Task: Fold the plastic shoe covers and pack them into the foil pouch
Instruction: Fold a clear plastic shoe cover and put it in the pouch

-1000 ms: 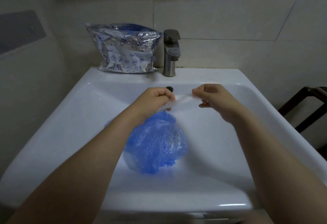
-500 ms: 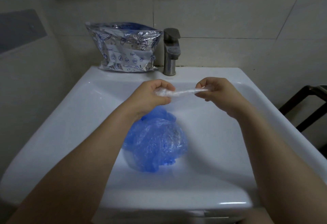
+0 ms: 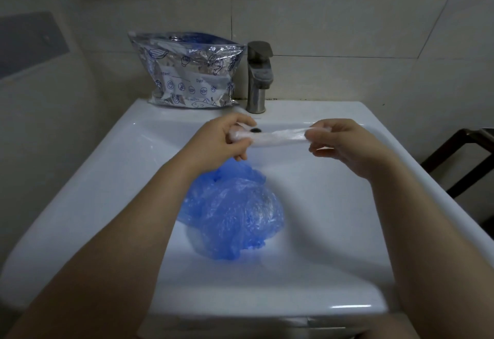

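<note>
A thin clear plastic shoe cover (image 3: pixel 278 138) is stretched flat between my two hands over the back of the white sink (image 3: pixel 112 173). My left hand (image 3: pixel 224 140) pinches its left end and my right hand (image 3: pixel 344 143) pinches its right end. Below my left wrist, a crumpled heap of blue plastic shoe covers (image 3: pixel 232 213) lies in the basin. The silver foil pouch (image 3: pixel 189 71) with blue drawings stands upright on the sink's back ledge against the wall, its top open with blue plastic showing inside.
A metal tap (image 3: pixel 259 76) stands right of the pouch, and the dark overflow hole (image 3: pixel 256 130) shows behind the stretched cover. Tiled walls close in at the back and left. A dark wooden frame (image 3: pixel 459 159) stands at the right beyond the sink.
My hands have drawn further apart, pulling the clear shoe cover out longer and flatter. The blue heap and the pouch have stayed in place.
</note>
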Demonstrator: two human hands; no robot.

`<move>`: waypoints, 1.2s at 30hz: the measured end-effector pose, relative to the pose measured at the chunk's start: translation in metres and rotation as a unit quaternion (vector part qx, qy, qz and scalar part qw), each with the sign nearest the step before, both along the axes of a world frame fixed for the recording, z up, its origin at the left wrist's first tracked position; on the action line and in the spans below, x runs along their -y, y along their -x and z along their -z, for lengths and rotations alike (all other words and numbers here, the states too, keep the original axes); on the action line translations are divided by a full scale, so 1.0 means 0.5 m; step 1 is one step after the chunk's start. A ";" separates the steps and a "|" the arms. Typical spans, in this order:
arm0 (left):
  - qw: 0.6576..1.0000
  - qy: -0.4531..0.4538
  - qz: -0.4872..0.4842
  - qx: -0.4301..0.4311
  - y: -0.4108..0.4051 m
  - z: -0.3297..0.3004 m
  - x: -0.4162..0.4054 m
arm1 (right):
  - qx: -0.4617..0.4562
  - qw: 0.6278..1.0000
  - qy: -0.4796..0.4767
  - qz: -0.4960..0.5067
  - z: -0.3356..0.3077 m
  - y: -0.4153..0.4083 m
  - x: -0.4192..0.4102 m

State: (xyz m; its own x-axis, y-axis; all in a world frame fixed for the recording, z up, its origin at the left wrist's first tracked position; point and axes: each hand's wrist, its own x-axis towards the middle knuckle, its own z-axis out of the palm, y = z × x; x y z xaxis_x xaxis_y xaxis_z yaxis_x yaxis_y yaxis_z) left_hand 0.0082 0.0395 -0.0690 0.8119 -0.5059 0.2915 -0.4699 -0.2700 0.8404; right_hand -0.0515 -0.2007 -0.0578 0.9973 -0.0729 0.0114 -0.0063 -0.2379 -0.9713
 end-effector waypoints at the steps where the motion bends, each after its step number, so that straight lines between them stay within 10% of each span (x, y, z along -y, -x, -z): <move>1: 0.999 0.037 -0.002 -0.014 0.001 -0.003 0.002 | 0.000 1.000 -0.017 0.000 -0.001 0.001 0.002; 6: 0.984 0.131 -0.100 -0.068 -0.009 -0.006 0.005 | -0.013 0.999 -0.003 -0.040 -0.004 0.004 -0.005; 14: 0.982 -0.148 -0.116 0.021 -0.010 -0.013 -0.019 | -0.061 0.994 0.080 -0.052 0.008 -0.003 -0.034; 21: 0.988 0.039 -0.118 -0.088 -0.019 -0.015 -0.024 | 0.015 0.998 0.017 -0.053 0.017 -0.009 -0.027; 26: 0.908 0.334 -0.095 -0.235 -0.009 -0.031 0.002 | 0.056 0.987 -0.067 -0.132 0.014 -0.006 -0.053; 36: 0.901 0.330 -0.153 -0.235 0.007 -0.041 0.017 | 0.043 0.991 0.041 -0.120 0.013 -0.003 -0.070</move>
State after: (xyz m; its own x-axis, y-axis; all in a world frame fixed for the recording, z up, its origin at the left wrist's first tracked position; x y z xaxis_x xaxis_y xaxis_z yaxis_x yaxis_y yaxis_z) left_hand 0.0047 0.0311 -0.0483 0.9963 -0.0792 0.0332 -0.0075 0.3045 0.9525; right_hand -0.0498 -0.1656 -0.0643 0.9808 0.1712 0.0932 0.1421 -0.3001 -0.9433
